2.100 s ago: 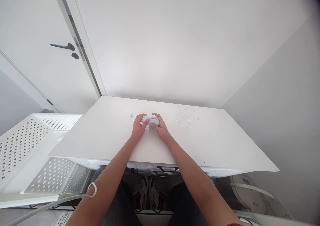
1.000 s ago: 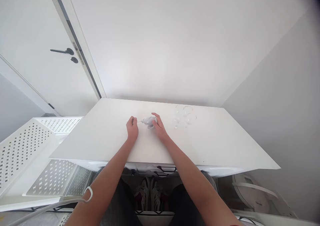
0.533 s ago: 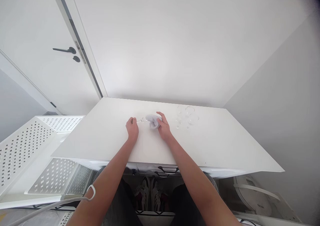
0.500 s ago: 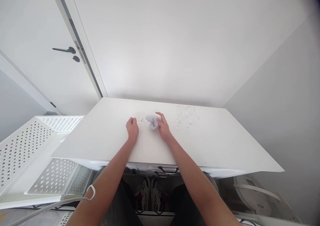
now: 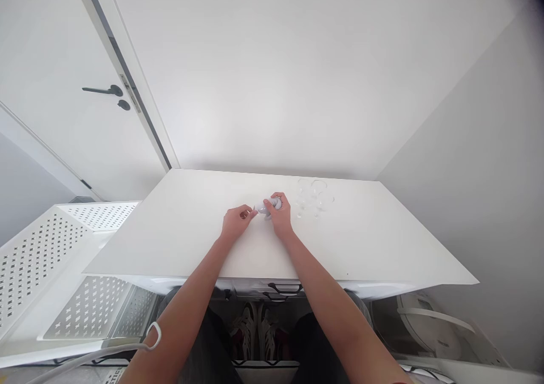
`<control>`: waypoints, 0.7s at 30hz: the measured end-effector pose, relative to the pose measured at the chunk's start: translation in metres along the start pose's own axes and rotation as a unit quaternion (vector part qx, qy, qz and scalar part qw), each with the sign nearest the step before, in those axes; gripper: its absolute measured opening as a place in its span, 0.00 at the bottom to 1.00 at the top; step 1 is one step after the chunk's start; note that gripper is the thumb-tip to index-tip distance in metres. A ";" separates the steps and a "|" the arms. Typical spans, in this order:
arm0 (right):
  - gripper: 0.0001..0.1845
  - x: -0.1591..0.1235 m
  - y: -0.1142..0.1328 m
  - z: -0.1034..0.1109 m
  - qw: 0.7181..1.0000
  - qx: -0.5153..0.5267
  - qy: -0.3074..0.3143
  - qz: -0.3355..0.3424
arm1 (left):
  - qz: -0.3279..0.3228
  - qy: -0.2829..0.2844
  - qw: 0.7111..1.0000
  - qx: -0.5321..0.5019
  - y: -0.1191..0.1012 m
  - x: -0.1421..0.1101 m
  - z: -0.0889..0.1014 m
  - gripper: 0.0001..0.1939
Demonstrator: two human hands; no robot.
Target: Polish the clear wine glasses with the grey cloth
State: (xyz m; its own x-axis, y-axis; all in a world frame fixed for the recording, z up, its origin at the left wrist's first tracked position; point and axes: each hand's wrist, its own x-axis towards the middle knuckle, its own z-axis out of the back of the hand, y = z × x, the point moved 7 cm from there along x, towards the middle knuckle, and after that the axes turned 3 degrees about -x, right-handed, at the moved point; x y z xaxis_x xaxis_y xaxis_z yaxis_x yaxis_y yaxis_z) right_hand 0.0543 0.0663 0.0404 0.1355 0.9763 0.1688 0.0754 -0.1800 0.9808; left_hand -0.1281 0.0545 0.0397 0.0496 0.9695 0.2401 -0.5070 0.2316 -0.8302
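Both my hands are close together above the white tabletop (image 5: 193, 225). Pinched in the fingers of my left hand (image 5: 234, 222) is the slim end of a clear stemmed glass (image 5: 255, 209). A pale grey cloth (image 5: 277, 203) is bunched in my right hand (image 5: 281, 215), wrapped against the other end of this glass, so most of the bowl is hidden. To the right of my right hand stand several clear glasses (image 5: 319, 200), their outlines faint against the white surface.
Behind the tabletop rises a white wall (image 5: 272, 89); a door with a dark handle (image 5: 104, 90) is at the left. White perforated baskets (image 5: 42, 254) sit lower left. A white cable (image 5: 106, 350) runs near my left forearm. Drawer handles (image 5: 284, 288) show below the front edge.
My left hand has turned and moved right, nearer the cloth. My right hand has closed more tightly around the cloth and glass. The view has shifted slightly.
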 end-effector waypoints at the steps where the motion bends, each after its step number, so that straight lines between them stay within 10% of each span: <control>1: 0.23 0.000 0.001 0.002 1.000 0.002 -0.008 0.000 | -0.001 0.028 0.999 0.025 0.000 -0.001 -0.005 0.12; 10: 0.22 -0.006 0.014 -0.011 0.989 -0.086 0.108 0.050 | -0.035 -0.041 0.998 0.019 0.011 -0.001 0.005 0.11; 21: 0.29 -0.015 0.014 -0.010 0.996 -0.081 -0.006 0.042 | -0.009 -0.092 0.995 -0.047 0.006 -0.003 0.013 0.12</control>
State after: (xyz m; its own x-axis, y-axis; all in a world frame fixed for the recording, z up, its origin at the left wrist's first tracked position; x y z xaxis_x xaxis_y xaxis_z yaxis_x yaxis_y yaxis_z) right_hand 0.0433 0.0504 0.0526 0.1472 0.9568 0.2507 -0.0965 -0.2384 0.9664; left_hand -0.1421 0.0515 0.0408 -0.1058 0.9359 0.3360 -0.4239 0.2632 -0.8666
